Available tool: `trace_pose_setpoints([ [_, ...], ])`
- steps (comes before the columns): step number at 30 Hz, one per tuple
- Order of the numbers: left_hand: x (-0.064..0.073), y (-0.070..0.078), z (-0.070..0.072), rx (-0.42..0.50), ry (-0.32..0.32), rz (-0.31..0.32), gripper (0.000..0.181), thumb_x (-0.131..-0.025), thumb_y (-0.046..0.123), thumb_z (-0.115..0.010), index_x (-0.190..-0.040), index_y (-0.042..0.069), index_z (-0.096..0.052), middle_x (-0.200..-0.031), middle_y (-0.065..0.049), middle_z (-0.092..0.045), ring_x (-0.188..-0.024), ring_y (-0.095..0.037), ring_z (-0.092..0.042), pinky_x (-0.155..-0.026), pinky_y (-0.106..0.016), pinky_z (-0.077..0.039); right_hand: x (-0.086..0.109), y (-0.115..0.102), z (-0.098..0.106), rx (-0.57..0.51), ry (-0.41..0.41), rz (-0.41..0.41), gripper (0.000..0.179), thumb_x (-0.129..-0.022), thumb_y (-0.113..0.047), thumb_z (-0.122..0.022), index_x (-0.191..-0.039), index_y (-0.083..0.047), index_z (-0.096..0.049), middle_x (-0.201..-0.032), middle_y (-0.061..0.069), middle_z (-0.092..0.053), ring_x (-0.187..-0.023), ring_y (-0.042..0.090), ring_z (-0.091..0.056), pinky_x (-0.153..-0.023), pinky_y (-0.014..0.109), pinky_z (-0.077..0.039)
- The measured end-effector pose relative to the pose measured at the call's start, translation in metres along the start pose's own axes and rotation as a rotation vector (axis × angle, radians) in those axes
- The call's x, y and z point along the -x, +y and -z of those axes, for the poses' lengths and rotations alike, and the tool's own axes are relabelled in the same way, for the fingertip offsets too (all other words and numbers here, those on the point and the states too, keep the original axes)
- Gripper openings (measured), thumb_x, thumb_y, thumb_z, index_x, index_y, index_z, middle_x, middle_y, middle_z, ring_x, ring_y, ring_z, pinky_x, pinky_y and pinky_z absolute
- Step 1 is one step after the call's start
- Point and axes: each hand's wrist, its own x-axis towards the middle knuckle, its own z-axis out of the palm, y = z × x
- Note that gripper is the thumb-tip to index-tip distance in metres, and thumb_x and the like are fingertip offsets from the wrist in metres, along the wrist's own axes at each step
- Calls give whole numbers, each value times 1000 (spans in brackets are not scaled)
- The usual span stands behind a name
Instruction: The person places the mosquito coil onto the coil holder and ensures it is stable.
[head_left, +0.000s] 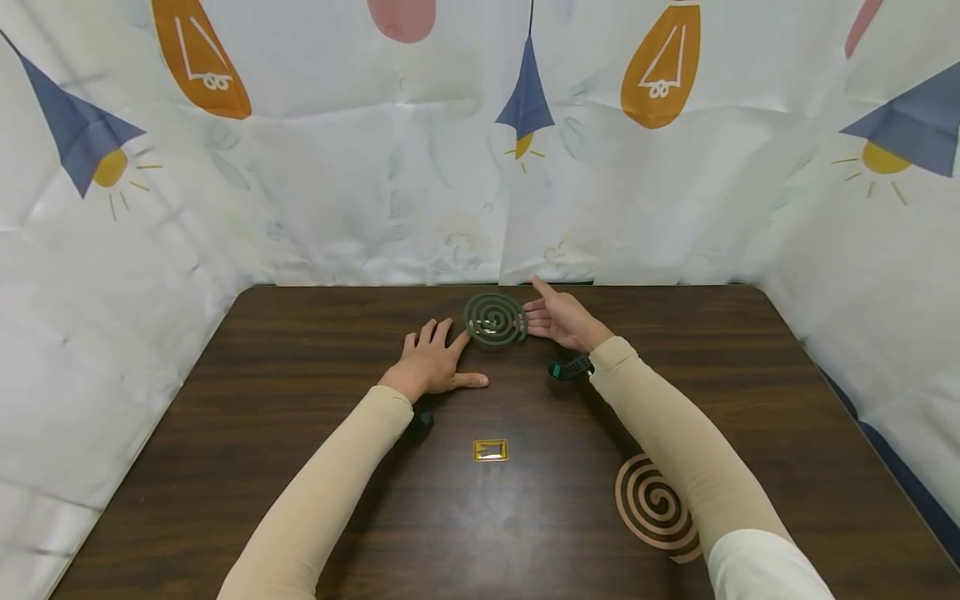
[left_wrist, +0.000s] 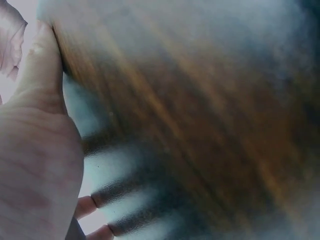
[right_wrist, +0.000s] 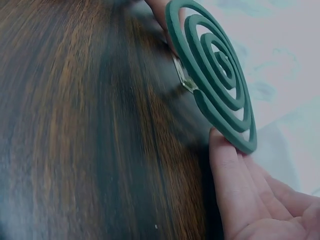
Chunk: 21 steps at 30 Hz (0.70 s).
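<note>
A green mosquito coil [head_left: 495, 320] lies level near the far edge of the table. Just beneath it, the right wrist view shows a small shiny metal piece [right_wrist: 185, 80]; the coil hides part of it. My left hand [head_left: 429, 364] is spread palm down on the table, its index fingertip at the coil's left rim. On the other side, my right hand [head_left: 562, 319] has its fingers extended, with the fingertips against the coil's right rim and the thumb raised away from it. Neither hand grips anything.
A small gold-coloured rectangular metal piece [head_left: 491, 450] lies mid-table. A brown mosquito coil [head_left: 637, 508] rests at the near right, partly covered by my right sleeve. White printed cloth [head_left: 315, 192] hangs behind the dark wooden table [head_left: 187, 467] and along its sides.
</note>
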Motion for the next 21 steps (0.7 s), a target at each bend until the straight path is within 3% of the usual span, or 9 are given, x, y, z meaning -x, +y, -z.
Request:
trace_pose_setpoints([
  [10,3,1,0,15,19,-8,98,-93,81,-47,-168,28,-15,-176,-15,-5,-163,-42,-7,-127,-65,-17,10,-1,9,-37,28,12,79,-108,-56,-42,-153,9,-41,-158,28,-45,-147,34,-50,-117,40,-47],
  [21,4,0,0,44,31,-15,97,-94,80,-48,-168,27,-16,-176,-16,-5,-162,-44,-7,-127,-67,-16,23,-1,25,-13,38,46,77,-109,-54,-42,-154,9,-39,-153,29,-51,-144,36,-53,-114,39,-51],
])
